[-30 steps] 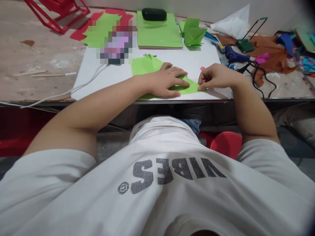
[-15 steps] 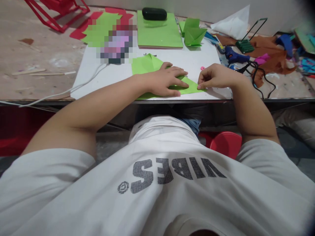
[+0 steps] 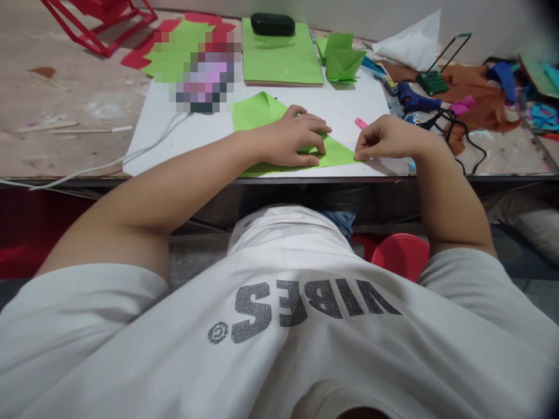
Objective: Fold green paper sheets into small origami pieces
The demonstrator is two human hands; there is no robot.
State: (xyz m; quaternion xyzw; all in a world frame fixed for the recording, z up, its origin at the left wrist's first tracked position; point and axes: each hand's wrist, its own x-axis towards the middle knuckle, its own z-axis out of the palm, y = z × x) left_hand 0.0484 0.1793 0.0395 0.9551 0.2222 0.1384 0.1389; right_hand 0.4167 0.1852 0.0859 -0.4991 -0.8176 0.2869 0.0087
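A folded sheet of green paper (image 3: 253,113) lies on the white board (image 3: 152,128) near the table's front edge. Across its middle rests my left hand (image 3: 297,139), palm down with the fingers spread, covering part of the paper. My right hand (image 3: 378,139) is closed at the paper's pointed right corner, thumb and index fingertip together on the tip. A small pink piece (image 3: 360,123) with a hole in it pokes out just left of my right hand.
Behind are a green paper stack (image 3: 283,64) with a black case (image 3: 273,24) on it, and a folded green paper shape (image 3: 345,58). On the left sits a blurred phone (image 3: 205,84) with a white cable (image 3: 152,142). A blue glue gun (image 3: 417,98) and cutter (image 3: 388,81) lie right.
My left fingers have drawn back slightly and bent more. My right hand has shifted a little to the right at the paper's corner, and more of the pink piece shows.
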